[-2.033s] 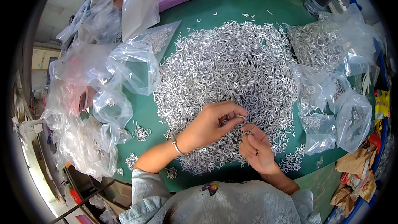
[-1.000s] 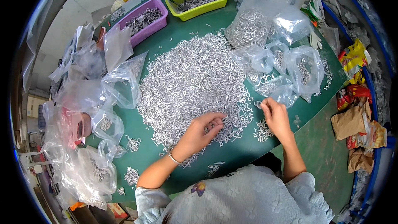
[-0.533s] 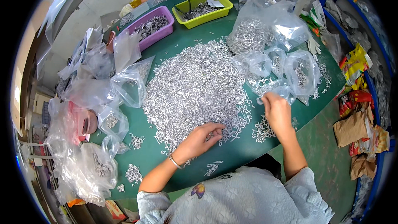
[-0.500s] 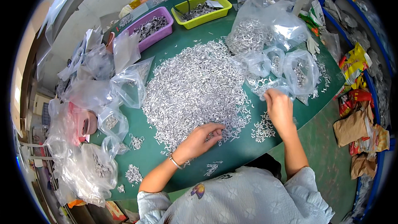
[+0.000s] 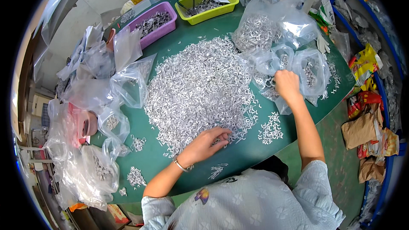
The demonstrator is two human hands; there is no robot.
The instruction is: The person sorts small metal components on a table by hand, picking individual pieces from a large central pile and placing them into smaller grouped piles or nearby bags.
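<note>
Silver metal bits, small and curled, make one big heap point(image 5: 196, 85), and from far away I see the left hand point(image 5: 207, 142) at its near edge. Its fingers are half bent, not wide and not tight, and I cannot tell if a bit is in them. The right hand point(image 5: 286, 85) reaches out over a clear, soft plastic bag point(image 5: 284, 106) to the right of the heap. I see only its back, with the fingers bent down and close together, so I cannot tell what they hold.

For this reach, I think a slow, light touch is best. Thin plastic can stick to fingers, so I would lift them straight up. I would also not push with the left hand, since the heap could slide.

Left of the right forearm, a small patch of curled silver bits point(image 5: 271, 128) lies apart from the heap. Thin silver sticks point(image 5: 217, 171) lie near the left wrist on the green table point(image 5: 245, 155). Farther off are a purple plastic tray point(image 5: 159, 34) and a yellow-green plastic tray point(image 5: 215, 15), both with metal bits inside.
</note>
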